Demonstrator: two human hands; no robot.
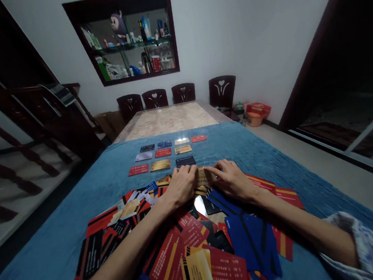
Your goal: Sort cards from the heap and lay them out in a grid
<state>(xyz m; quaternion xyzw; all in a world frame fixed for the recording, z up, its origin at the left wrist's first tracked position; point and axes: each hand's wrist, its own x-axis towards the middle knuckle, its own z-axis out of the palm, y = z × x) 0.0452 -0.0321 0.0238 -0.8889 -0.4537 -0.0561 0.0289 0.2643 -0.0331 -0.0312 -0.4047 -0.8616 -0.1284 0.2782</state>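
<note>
Both of my hands rest at the far edge of a loose heap of plastic cards (189,244) in red, black, blue and gold on a blue cloth (256,151). My left hand (181,185) and my right hand (229,179) pinch the two ends of one gold card (203,177) between them, fingers curled. Beyond the hands, several cards (163,153) lie face up in neat rows, the nearest being a black one (185,161).
The blue cloth covers the near part of a long table; its far part shows a bare marbled top (168,120). Several dark chairs (184,92) stand against the back wall. A wall niche (132,40) holds bottles. A stair rail (23,110) runs left.
</note>
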